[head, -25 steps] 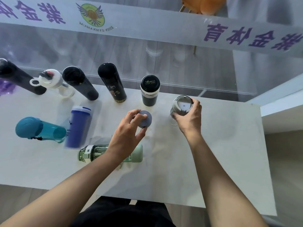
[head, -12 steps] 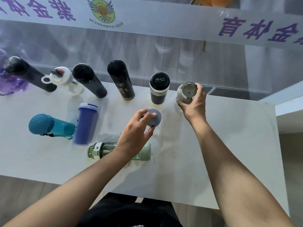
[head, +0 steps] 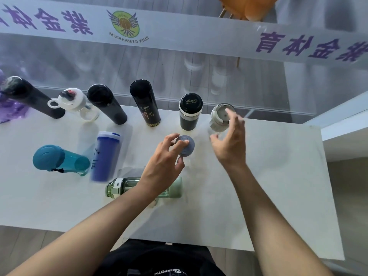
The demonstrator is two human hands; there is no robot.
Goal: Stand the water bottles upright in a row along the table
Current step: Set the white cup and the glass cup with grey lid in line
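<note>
Several bottles stand upright in a row along the table's far edge: a black one, a clear one with a white loop lid, two tall black ones, a short black flask, and a white-lidded bottle at the right end. My right hand hovers open just in front of the white-lidded bottle, not touching it. My left hand grips the grey cap of a clear bottle standing mid-table. A teal bottle, a blue bottle and a green bottle lie on their sides.
The white table ends at a glass wall with a printed banner right behind the row. A purple bag sits at the far left. The table's right edge meets a white ledge.
My right hand carried the white-lidded bottle back to the right end of the row, let go and opened. My left hand stayed on the grey cap.
</note>
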